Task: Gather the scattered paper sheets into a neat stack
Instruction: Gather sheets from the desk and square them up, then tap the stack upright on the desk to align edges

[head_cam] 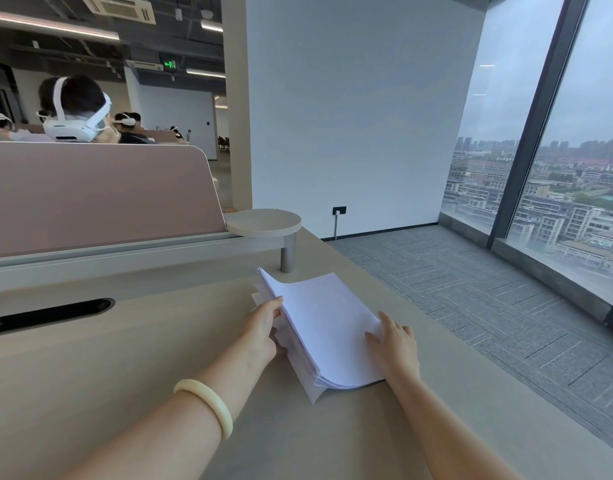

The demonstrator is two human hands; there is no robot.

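A thick pile of white paper sheets [318,323] lies on the beige desk [142,358], its left long edge lifted off the surface. My left hand [263,329] grips that raised left edge, thumb on top and fingers underneath. My right hand [393,344] rests flat on the pile's right edge with the fingers spread, pressing it down. The sheets are roughly aligned, with a few edges sticking out at the near corner and at the far left.
A small round shelf [263,221] on a metal post [287,252] stands just behind the paper. A pink divider panel [97,195] runs along the back left, and a black cable slot [48,315] is set in the desk. The desk's right edge drops to grey carpet.
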